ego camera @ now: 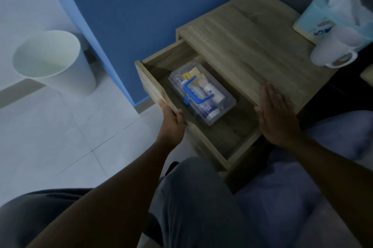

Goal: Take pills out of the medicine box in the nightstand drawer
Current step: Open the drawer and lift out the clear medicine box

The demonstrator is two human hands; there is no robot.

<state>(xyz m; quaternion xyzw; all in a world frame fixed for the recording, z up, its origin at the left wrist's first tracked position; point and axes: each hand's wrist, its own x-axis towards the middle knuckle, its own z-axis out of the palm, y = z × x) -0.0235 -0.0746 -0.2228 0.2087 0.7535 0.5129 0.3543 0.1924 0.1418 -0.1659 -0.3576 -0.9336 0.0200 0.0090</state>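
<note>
Wood-grain panels make up the nightstand [252, 46], and its drawer [150, 84] stands pulled out toward the left. My left hand [171, 121] is closed around the near end of the drawer front, fingers curled over its top edge. My right hand [276, 114] lies flat and open, fingers together, at the near edge of the nightstand top, holding nothing. Inside the drawer sits the clear medicine box [202, 94], its lid on, with a blue handle [196, 92] across the top and small bottles and packets visible through the plastic. At the far right of the nightstand top stand a white mug [333, 50] and a light blue tissue pack [321, 15]. A white bin [54, 62] stands on the tiled floor, well to the left.
</note>
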